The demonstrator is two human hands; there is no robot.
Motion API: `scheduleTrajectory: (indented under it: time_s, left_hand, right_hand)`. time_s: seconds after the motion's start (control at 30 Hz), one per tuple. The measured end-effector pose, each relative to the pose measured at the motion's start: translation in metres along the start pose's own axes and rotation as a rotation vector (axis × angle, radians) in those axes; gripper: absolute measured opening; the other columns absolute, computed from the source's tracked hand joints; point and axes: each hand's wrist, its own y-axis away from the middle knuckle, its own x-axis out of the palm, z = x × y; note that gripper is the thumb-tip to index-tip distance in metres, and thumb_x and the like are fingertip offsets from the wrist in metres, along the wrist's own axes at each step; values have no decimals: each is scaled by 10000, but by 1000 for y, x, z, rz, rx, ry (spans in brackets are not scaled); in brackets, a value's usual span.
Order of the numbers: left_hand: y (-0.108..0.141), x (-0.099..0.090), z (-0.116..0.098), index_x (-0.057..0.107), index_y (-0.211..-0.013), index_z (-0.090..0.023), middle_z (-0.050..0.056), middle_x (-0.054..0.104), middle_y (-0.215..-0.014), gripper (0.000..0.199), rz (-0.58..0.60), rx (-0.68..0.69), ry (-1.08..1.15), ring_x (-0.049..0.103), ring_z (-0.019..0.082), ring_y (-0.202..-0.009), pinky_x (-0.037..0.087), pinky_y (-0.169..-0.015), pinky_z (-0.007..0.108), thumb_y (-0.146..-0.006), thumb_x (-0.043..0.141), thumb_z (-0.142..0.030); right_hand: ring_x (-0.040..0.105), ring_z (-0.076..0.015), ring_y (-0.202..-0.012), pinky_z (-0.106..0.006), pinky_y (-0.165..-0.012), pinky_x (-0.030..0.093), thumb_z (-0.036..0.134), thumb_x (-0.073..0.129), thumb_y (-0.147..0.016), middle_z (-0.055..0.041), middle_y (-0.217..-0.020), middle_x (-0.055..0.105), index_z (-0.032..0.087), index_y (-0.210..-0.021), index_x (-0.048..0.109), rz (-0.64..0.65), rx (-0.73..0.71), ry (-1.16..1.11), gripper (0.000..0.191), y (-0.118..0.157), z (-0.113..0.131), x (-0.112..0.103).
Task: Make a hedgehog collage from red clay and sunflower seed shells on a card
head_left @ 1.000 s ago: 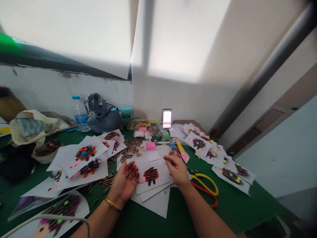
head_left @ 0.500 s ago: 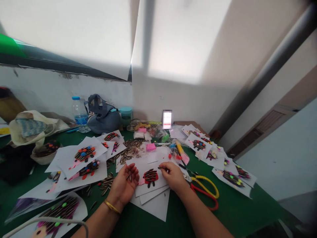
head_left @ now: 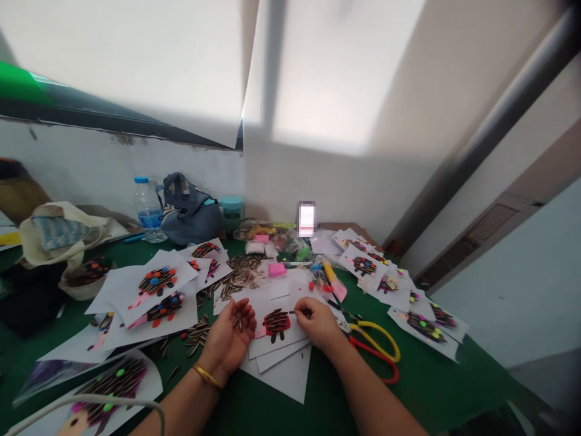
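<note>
My left hand (head_left: 233,333) is palm up with curled fingers, cupping a few striped sunflower seeds (head_left: 239,323). My right hand (head_left: 315,321) pinches one dark seed (head_left: 292,312) just right of the hedgehog picture. That hedgehog (head_left: 276,324) has a red body covered in seeds, a pink snout and dark feet, and lies on a white sheet (head_left: 267,346) between my hands. More white sheets are stacked under it. Loose seeds (head_left: 197,334) lie left of my left hand, and a larger seed pile (head_left: 238,272) is beyond it.
Scissors (head_left: 374,351) with red and yellow handles lie beside my right forearm. Hedgehog pictures spread at left (head_left: 157,281) and right (head_left: 422,327). Pink clay (head_left: 276,269), a water bottle (head_left: 149,212), a blue bag (head_left: 190,212) and a small lit screen (head_left: 306,219) are farther back.
The seed in my right hand's fingertips has turned and now points left towards the hedgehog. My left hand still holds its seeds, almost unmoved.
</note>
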Motion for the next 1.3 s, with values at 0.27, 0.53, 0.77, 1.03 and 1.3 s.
scheduleTrajectory:
  time_s: [0.27,0.53,0.77,1.03,1.3]
  left_hand:
    - [0,0,0,643,-868,-118,37,615,-737,232,3,3,-6,632,118,-597,558,-538,243,-941,495,-281]
    - [-2,-1,1,644,-868,-121,38,615,-743,224,9,0,-7,631,118,-605,561,-544,245,-938,501,-279]
    - [-2,0,1,644,-876,-112,37,610,-737,233,-1,-5,-13,630,117,-596,559,-544,245,-941,491,-275]
    - [-1,0,1,648,-870,-110,39,614,-733,230,-2,-1,-14,632,117,-597,556,-546,242,-938,498,-270]
    - [-3,-1,1,649,-871,-114,44,627,-729,231,6,-3,-15,641,121,-601,563,-557,244,-939,497,-273]
  right_hand:
    - [627,-183,-723,-271,-644,468,183,579,-778,-16,-771,691,227,-785,710,66,-9,25,139,-1,0,-1]
    - [618,-179,-769,-272,-687,449,123,574,-772,-13,-815,685,228,-829,698,94,-21,102,172,0,2,4]
    - [623,-171,-820,-247,-724,433,136,579,-777,-16,-862,700,218,-850,705,144,-17,155,167,-1,6,3]
    - [619,-182,-867,-256,-767,418,168,581,-804,-25,-891,711,232,-875,731,202,-20,233,178,-4,8,4]
    - [612,-184,-858,-264,-751,414,164,579,-820,-25,-887,704,236,-869,728,216,-41,250,173,-4,7,3]
